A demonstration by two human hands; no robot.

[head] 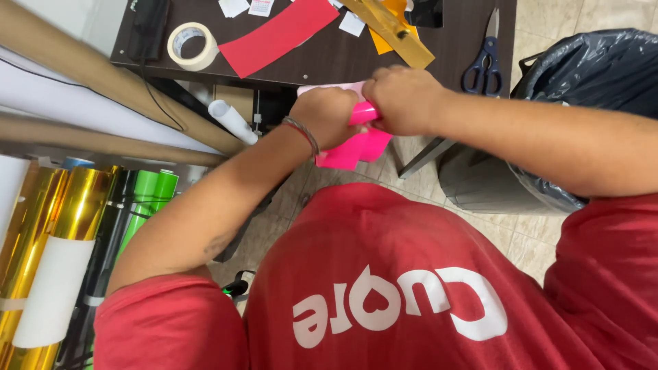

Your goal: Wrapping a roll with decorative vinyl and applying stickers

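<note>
Both my hands grip a bright pink vinyl sheet [356, 147] that is partly rolled, in front of a dark table [322, 58]. My left hand [329, 113], with a thin bracelet at the wrist, clasps the left part of the roll. My right hand [404, 99] is closed around the right end of it. A loose flap of the pink sheet hangs below my hands, over the tiled floor.
On the table lie a masking tape roll [192, 44], a red strip [277, 34], gold and orange pieces [394, 27] and scissors [485, 62]. A bin with a black bag [589, 75] stands at right. Cardboard tubes [103, 75] and gold, green and black vinyl rolls [75, 226] lean at left.
</note>
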